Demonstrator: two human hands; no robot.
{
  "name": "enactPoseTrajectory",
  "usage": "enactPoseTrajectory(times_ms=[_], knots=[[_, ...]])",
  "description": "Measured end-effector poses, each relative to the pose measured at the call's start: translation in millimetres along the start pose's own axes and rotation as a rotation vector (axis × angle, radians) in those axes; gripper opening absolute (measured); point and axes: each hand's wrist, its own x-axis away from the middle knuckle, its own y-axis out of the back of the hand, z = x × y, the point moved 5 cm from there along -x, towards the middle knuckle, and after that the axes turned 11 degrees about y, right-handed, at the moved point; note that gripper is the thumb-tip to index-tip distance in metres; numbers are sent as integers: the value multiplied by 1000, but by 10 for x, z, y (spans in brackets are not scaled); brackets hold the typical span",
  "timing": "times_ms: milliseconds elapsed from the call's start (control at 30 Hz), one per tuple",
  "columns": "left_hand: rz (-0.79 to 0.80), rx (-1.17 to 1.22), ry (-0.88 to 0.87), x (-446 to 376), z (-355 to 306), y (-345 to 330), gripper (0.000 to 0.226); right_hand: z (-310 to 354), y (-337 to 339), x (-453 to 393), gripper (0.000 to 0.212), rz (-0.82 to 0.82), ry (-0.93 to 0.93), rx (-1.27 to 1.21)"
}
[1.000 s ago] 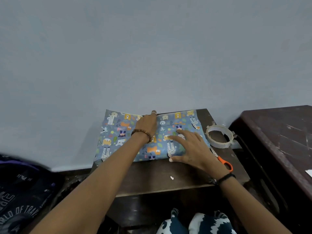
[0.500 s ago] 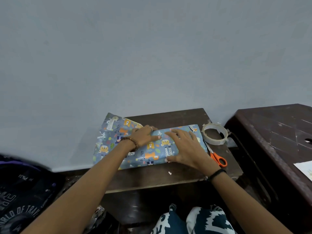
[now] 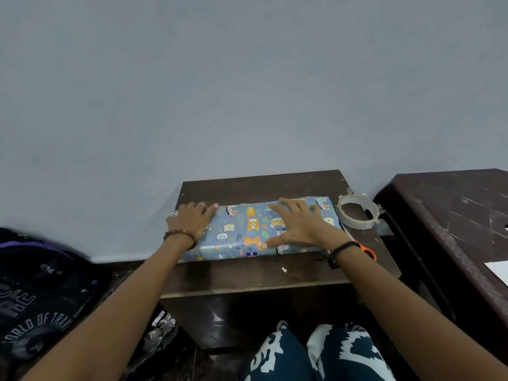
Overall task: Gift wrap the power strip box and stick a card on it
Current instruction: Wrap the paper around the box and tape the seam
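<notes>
Wrapped power strip box (image 3: 247, 232) lying flat at mid-table (image 3: 247, 279), under both hands. Left hand (image 3: 189, 221) at the box's 9 o'clock end, fingers loosely bent over the paper edge, beaded bracelet at wrist. Right hand (image 3: 299, 226) flat on top toward 3 o'clock, fingers spread and straight. Glossy blue animal-print paper, creased edges. Clear tape roll (image 3: 357, 213) at 3 o'clock, orange-handled scissors (image 3: 367, 250) beside the right wrist.
</notes>
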Motion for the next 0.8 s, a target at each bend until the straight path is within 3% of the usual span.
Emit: enactPoseTrajectory(times_ms=[167, 267, 500, 633, 733, 800], knots=[[-90, -42, 8, 79, -6, 0, 43, 66, 170, -207, 118, 204, 4, 116], [-128, -84, -15, 97, -12, 2, 44, 59, 135, -278, 119, 219, 34, 65], [-238, -65, -34, 289, -84, 140, 40, 149, 119, -145, 125, 29, 100, 121], [-341, 7, -199, 374, -281, 377, 37, 272, 140, 44, 124, -135, 138, 264], [-200, 126, -377, 456, -622, 583, 40, 371, 108, 162, 128, -279, 150, 426], [67, 164, -376, 438, -800, 559, 49, 408, 63, 240, 129, -390, 130, 515]])
